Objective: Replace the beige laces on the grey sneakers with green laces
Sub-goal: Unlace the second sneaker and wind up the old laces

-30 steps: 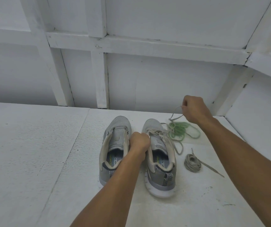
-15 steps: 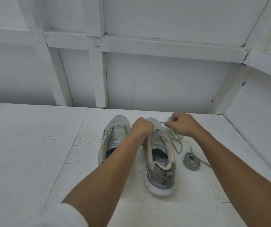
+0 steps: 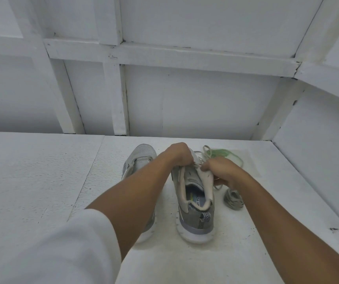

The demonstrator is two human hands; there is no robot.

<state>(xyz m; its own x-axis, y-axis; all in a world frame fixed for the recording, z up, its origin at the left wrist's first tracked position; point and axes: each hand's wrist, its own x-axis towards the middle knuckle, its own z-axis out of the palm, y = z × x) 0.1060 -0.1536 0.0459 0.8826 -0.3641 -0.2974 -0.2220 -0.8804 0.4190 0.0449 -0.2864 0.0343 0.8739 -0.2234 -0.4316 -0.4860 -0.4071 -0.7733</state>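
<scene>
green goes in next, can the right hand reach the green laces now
Probably yes: the green laces lie uncovered just beyond the right hand, nothing between, but it must first let go of the sneaker.

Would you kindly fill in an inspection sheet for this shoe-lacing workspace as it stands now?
Surface: white, rough-textured table with a few dark specks.
Job's things: two grey sneakers, heels toward the person. The held sneaker carries a threaded beige lace. The other sneaker is partly hidden by the forearm. Green laces are heaped beyond. A coiled beige lace lies beside the held sneaker.
Clutter: nothing seen.
Grippers: left hand grips the held sneaker's upper; right hand pinches the threaded beige lace near the eyelets.
Cables: nothing seen.
Surroundings: white panelled walls with battens.
</scene>
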